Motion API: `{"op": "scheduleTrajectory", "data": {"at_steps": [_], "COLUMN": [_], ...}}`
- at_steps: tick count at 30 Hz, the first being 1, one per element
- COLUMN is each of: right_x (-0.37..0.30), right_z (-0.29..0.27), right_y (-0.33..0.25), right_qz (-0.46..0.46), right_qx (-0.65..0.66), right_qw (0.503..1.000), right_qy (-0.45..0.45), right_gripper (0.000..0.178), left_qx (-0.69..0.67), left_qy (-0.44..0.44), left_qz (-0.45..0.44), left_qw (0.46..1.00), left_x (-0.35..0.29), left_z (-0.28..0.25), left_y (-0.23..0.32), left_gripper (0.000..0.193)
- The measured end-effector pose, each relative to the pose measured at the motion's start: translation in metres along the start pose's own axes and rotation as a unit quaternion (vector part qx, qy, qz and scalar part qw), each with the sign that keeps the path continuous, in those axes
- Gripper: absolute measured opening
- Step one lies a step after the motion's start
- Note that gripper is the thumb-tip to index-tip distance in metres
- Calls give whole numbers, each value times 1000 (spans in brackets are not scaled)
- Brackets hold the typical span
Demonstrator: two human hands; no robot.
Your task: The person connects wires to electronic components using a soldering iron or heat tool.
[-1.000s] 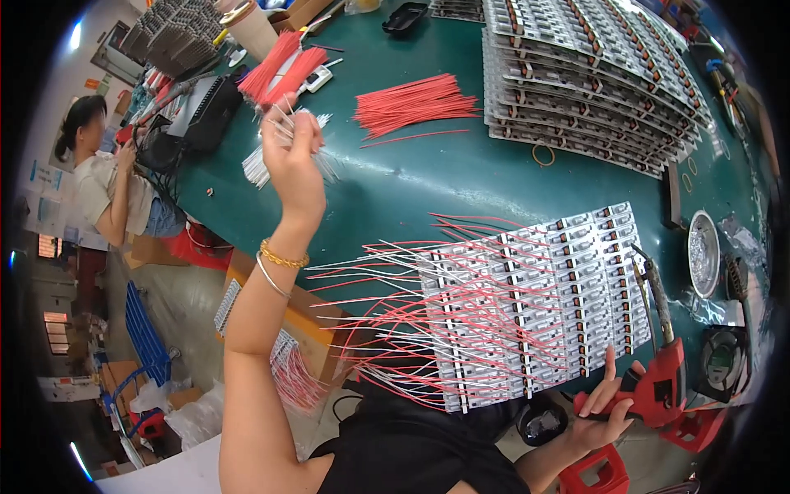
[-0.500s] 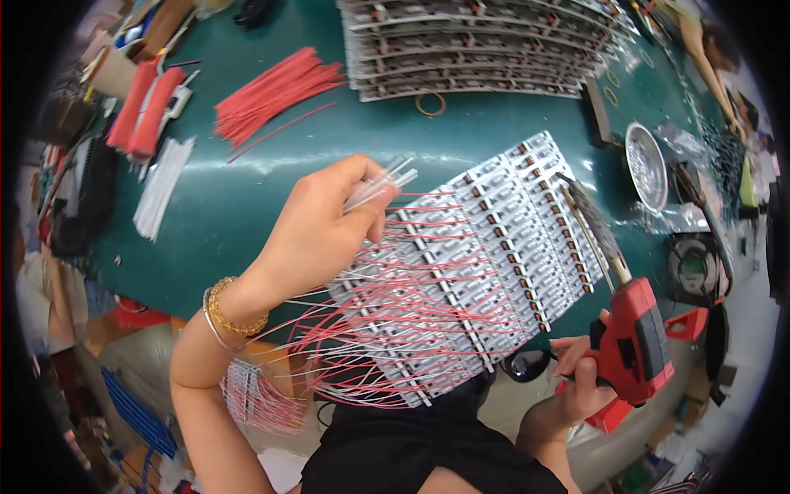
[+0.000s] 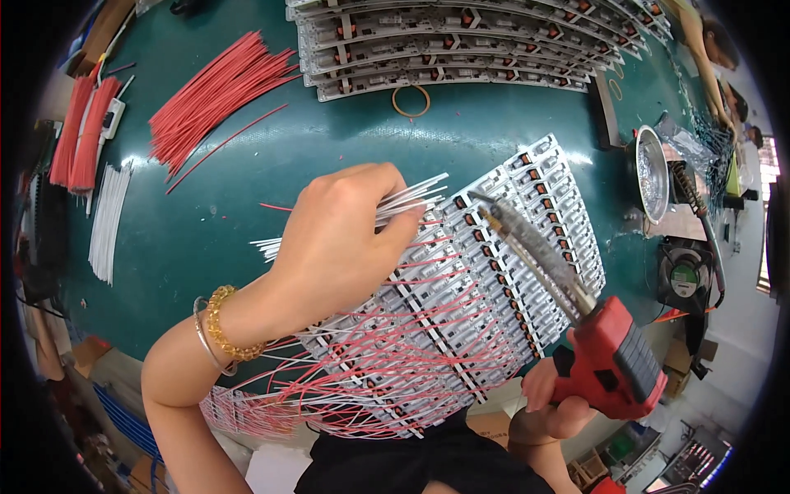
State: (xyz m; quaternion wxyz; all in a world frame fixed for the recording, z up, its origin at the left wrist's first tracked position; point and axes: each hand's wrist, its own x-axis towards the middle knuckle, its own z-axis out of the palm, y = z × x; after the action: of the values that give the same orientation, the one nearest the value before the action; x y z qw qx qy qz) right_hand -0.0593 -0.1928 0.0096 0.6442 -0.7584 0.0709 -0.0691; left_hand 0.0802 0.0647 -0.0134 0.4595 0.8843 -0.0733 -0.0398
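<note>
My left hand (image 3: 350,239) is closed round a thin bundle of white wires (image 3: 411,200), whose ends stick out on both sides of the fist. Under and beside it, a panel of grey circuit boards (image 3: 494,272) lies tilted at the table's near edge. Many red and white wires (image 3: 362,362) run from the panel's left part and hang loosely over its near left side. In my right hand (image 3: 555,403) is a red and black soldering gun (image 3: 621,362). Its long metal tip reaches over the panel's upper part, just right of the left fingers; whether it touches cannot be seen.
A stack of similar panels (image 3: 461,41) stands at the back. Loose red wires (image 3: 218,103), white wires (image 3: 109,222) and bound red bundles (image 3: 82,140) lie on the left. At right are a metal dish (image 3: 652,177), a small fan (image 3: 685,276) and another person's arm (image 3: 695,49).
The soldering gun's tip has swung left over the panel, towards my left hand. My left hand, still holding white wires, has moved slightly right and turned. The whole view has shifted a little.
</note>
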Motion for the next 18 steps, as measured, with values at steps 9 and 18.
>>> {"op": "scheduleTrajectory", "data": {"at_steps": [9, 18], "right_x": [-4, -5], "right_z": [0, -2], "right_y": [6, 14], "right_qz": [77, 43], "right_qx": [56, 22], "right_qw": [994, 997], "right_qy": [-51, -56], "right_gripper": [83, 82], "left_qx": [-41, -10], "left_qy": [-10, 19], "left_qz": [1, 52], "left_qw": [999, 998], "left_x": [5, 2], "left_z": [-3, 1], "left_y": [-2, -3], "left_gripper": [19, 20]}}
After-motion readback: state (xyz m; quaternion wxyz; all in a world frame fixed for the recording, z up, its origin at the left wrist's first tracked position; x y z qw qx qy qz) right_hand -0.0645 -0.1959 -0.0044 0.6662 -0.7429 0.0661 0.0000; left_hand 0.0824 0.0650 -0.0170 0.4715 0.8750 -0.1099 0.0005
